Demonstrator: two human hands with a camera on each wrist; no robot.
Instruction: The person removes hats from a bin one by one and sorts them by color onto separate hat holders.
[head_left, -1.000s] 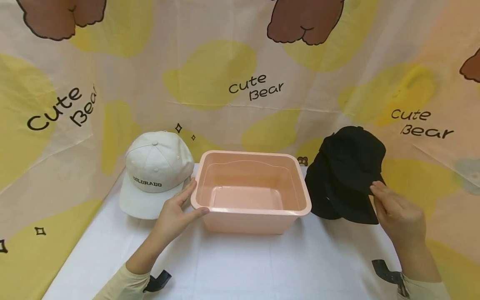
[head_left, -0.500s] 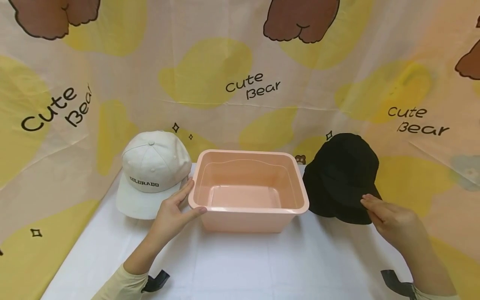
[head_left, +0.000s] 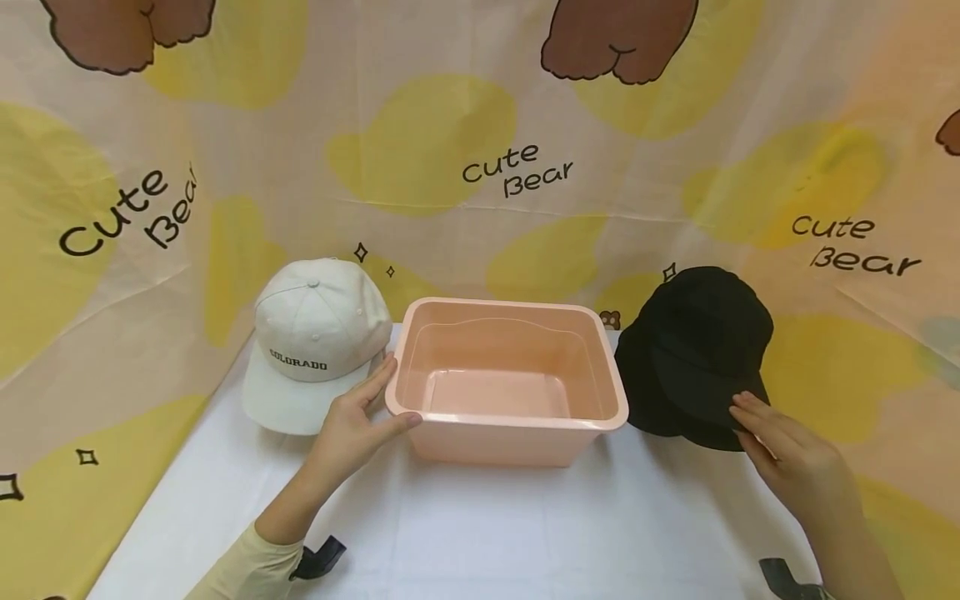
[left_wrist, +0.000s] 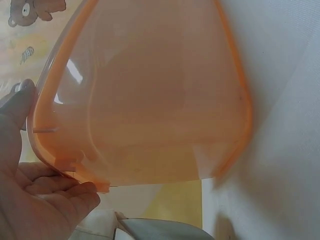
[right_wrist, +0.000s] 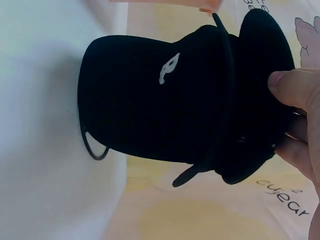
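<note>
A pale pink plastic basin (head_left: 487,446) stands upright on the white table. My left hand (head_left: 348,433) grips its near left rim corner, thumb along the front and fingers round the left side; in the left wrist view the fingers (left_wrist: 82,192) curl beneath the rim. To the basin's right, a black cap (head_left: 708,333) sits over another black item (right_wrist: 135,95), which has a small white mark and a loop at its base. My right hand (head_left: 802,458) pinches the upper cap's brim, its thumb (right_wrist: 287,85) showing in the right wrist view.
Left of the basin, a white cap (head_left: 315,317) lettered COLORADO rests close by the left hand. A patterned cloth (head_left: 420,167) with bear prints hangs behind and at both sides of the white table (head_left: 480,533).
My right hand has lowered the upper black cap onto the dark item beneath, closing the gap between their brims. The left hand keeps its place on the basin.
</note>
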